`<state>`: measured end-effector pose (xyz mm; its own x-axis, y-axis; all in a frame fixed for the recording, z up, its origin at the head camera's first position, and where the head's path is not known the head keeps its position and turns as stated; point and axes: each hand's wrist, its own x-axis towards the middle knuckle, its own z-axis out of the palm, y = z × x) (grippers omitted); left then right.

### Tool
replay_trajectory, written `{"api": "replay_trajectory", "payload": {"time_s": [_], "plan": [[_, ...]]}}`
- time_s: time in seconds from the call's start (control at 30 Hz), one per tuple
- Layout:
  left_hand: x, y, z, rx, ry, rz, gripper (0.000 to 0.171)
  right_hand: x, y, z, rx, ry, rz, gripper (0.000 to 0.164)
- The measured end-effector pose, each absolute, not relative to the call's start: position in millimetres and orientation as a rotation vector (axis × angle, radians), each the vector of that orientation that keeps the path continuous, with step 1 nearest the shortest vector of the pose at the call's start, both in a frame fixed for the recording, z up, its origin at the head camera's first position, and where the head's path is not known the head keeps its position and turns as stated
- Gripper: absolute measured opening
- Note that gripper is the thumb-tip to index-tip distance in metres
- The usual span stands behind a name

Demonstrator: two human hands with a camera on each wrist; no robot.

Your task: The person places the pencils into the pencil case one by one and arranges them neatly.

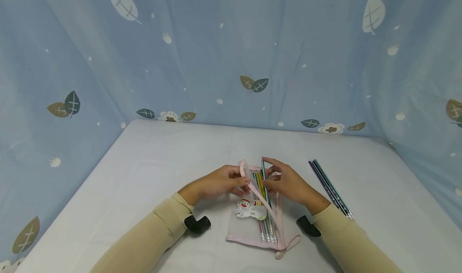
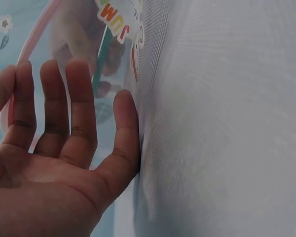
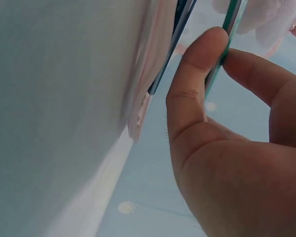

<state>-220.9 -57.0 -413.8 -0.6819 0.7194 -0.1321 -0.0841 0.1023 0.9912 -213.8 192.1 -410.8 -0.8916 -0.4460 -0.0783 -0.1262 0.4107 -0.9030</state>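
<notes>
A clear mesh zip pouch [image 1: 240, 229] with pink trim and a cartoon badge [image 1: 249, 209] lies on the white table. Its pink upper edge is pinched between thumb and forefinger of my left hand [image 1: 221, 181], which holds the mouth apart; the other fingers spread behind the mesh. At the opening, my right hand [image 1: 288, 184] pinches a green pencil [image 3: 233, 17] between thumb and finger, its lower part inside the pouch. Several pencils [image 1: 259, 180], one of them yellow, lie inside with their ferrule ends toward me. A dark blue pencil [image 3: 170, 52] shows beside the pouch edge in the right wrist view.
A few dark and green pencils [image 1: 330, 188] lie together on the white table [image 1: 173, 152], right of my right forearm. The pouch's pink wrist loop [image 1: 294, 243] rests at its near right corner. A blue leaf-patterned curtain [image 1: 216, 56] stands behind the table.
</notes>
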Motion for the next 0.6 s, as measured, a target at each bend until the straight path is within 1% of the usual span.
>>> {"api": "replay_trajectory", "payload": {"time_s": [0.4,0.6], "plan": [[-218.8,-52.7,-410.4,0.586,1.835,1.623,0.026,-217.9,192.6,-413.2,-0.451,2.337,-1.449,0.073],[-218.8,-52.5,-410.5,0.57,1.84,1.622,0.027,-217.3,192.7,-415.0,-0.434,2.335,-1.439,0.072]]}}
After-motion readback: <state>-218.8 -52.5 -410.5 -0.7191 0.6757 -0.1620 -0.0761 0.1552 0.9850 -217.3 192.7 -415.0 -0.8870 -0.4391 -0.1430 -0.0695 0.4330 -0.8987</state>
